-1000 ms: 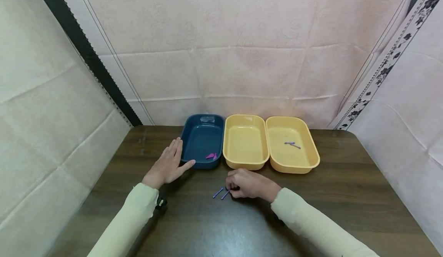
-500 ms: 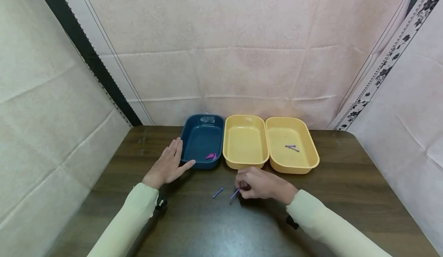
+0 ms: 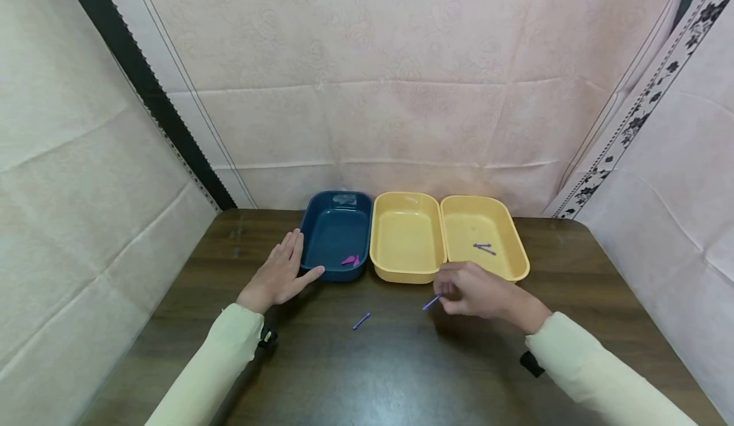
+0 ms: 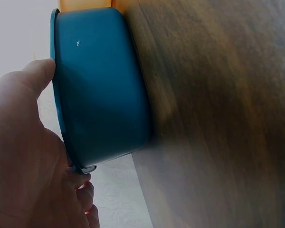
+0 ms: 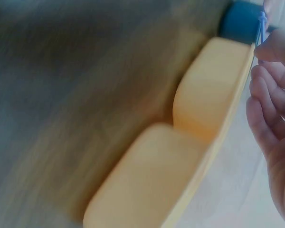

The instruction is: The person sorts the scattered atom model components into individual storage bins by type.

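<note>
Between thumb and fingertips, my right hand point(image 3: 484, 292) pinches a thin purple stick point(image 3: 431, 302) in front of the yellow bins; a knobbed end of it shows in the right wrist view. A similar purple stick point(image 3: 361, 321) lies on the table. My left hand point(image 3: 279, 273) rests at the left front corner of the blue bin point(image 3: 334, 222), fingers straight along its side. In the left wrist view, the thumb point(image 4: 42, 73) touches the bin's rim. Two purple sticks point(image 3: 485, 246) lie in the right yellow bin point(image 3: 473, 219). Small magenta pieces point(image 3: 351, 260) sit in the blue bin.
The middle yellow bin point(image 3: 406, 228) stands between the blue bin and the right yellow one, all in a row near the back edge of the brown wooden table point(image 3: 321, 375). Pale cloth point(image 3: 367, 120) hangs behind and at both sides.
My right hand has lifted one of the two sticks off the table and moved right with it, toward the right yellow bin. The left hand has stayed in place.
</note>
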A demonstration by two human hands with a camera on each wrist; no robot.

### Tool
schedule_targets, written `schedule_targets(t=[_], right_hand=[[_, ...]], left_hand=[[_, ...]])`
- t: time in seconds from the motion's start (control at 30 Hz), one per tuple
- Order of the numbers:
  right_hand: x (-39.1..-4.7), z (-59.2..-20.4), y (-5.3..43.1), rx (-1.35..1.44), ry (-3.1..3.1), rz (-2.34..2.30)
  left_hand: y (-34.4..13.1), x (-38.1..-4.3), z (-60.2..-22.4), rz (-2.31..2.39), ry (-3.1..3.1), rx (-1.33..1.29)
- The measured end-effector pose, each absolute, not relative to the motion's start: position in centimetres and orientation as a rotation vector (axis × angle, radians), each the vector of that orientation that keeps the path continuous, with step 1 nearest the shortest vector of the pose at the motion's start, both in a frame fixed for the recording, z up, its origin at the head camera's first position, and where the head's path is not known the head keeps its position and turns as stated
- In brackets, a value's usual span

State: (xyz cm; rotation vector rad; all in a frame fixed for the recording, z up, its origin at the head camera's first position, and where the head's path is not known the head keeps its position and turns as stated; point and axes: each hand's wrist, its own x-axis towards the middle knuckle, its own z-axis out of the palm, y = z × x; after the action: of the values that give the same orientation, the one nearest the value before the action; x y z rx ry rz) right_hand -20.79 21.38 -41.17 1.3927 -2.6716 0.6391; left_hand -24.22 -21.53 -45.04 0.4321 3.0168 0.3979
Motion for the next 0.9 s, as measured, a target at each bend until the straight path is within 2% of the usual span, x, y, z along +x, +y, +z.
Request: schedule_targets(t=[0.23, 0.53, 0.73, 0.9], right_hand=[[-21.9, -39.9, 25.4, 1.332, -2.560, 0.565], [-23.8, -38.4, 29.1, 1.068, -2.744, 0.486], [-25.2, -38.5, 29.7, 0.908, -2.763, 0.394], [-25.5, -38.0, 28.5, 0.949, -2.668, 0.383]], left_hand=[[-21.5, -24.2, -44.9, 0.398, 3.026, 0.442], [-21.6, -23.9, -44.9, 0.405, 3.021, 0.445], [-21.5, -23.9, -44.9, 0.406, 3.021, 0.445], [-21.6, -23.9, -44.8, 0.413, 3.027, 0.442]])
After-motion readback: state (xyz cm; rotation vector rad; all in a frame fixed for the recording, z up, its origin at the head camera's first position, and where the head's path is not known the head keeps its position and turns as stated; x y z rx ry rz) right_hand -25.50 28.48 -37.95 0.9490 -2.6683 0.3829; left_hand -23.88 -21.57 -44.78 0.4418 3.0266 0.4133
